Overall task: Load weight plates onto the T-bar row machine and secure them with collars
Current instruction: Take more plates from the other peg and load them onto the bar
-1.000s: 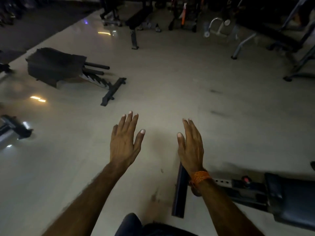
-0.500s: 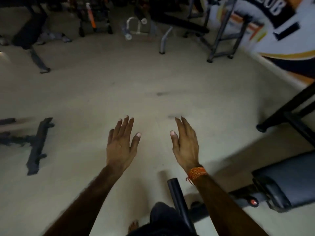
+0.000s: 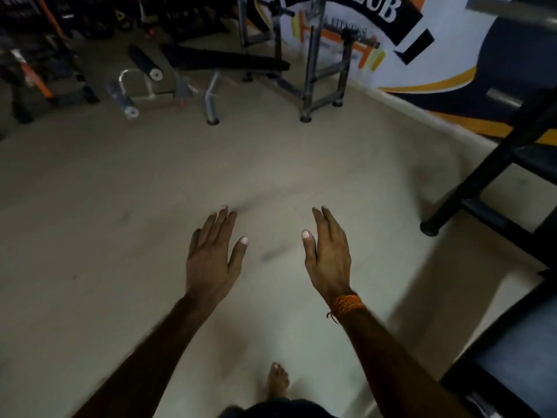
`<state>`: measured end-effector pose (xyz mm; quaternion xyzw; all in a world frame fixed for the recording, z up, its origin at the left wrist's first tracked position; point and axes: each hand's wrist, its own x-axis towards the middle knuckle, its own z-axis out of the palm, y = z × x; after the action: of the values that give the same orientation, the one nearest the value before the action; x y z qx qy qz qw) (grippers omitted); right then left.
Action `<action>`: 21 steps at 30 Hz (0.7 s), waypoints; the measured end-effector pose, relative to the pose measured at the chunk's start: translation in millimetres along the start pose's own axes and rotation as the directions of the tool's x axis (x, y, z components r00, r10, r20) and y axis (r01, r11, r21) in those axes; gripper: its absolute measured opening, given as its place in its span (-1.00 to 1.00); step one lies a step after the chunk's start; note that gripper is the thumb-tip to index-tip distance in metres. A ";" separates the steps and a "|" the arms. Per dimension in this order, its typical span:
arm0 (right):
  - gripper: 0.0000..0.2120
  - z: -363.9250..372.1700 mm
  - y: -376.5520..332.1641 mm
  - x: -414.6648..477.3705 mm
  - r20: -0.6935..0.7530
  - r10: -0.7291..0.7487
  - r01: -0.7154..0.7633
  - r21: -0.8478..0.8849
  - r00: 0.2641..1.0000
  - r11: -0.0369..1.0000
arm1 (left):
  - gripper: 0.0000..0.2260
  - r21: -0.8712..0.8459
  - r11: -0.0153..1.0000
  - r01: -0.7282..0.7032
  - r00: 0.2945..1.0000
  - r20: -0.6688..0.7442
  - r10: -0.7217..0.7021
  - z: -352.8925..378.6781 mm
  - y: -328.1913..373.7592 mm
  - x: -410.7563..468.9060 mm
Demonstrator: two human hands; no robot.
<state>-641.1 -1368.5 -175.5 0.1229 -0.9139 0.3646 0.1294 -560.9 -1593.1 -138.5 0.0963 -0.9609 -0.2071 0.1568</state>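
Observation:
My left hand (image 3: 212,254) and my right hand (image 3: 328,254) are stretched out in front of me over the bare pale floor, palms down, fingers straight and slightly apart. Neither holds anything. An orange thread band (image 3: 345,304) circles my right wrist. No weight plate, collar or T-bar row machine is visible in this view. My bare foot (image 3: 277,380) shows at the bottom centre.
A flat bench (image 3: 226,61) and a grey metal rack (image 3: 325,70) stand at the back by the painted wall (image 3: 452,55). A black frame (image 3: 488,176) and a padded seat (image 3: 518,351) fill the right side. Dark racks and a curved handle (image 3: 129,89) lie far left.
The view has swung to the right: the floor bench on the left left the frame, and the wall and the black frame came in. Both hands stay out, holding nothing.

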 end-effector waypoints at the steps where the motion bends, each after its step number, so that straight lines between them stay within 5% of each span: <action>1: -0.49 1.8 2.0 23.8 -0.015 0.015 -0.015 -0.010 1.000 1.000 | -0.44 -0.014 1.000 -0.013 1.000 0.004 0.013 5.3 1.2 28.8; 13: -0.48 48.4 69.6 323.8 -0.230 0.123 -0.165 -0.174 0.965 0.971 | -0.43 -0.197 0.933 -0.302 0.949 0.030 0.314 125.8 24.3 398.0; 21: -0.45 50.6 101.6 507.7 -0.390 0.222 -0.311 -0.182 0.894 0.933 | -0.42 -0.296 0.817 -0.495 0.846 0.049 0.531 175.7 81.2 623.8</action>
<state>-1156.3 -1398.5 -109.8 -0.0903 -0.9195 0.2821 0.2583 -1212.1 -1611.8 -92.6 -0.2024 -0.9215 -0.2926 0.1560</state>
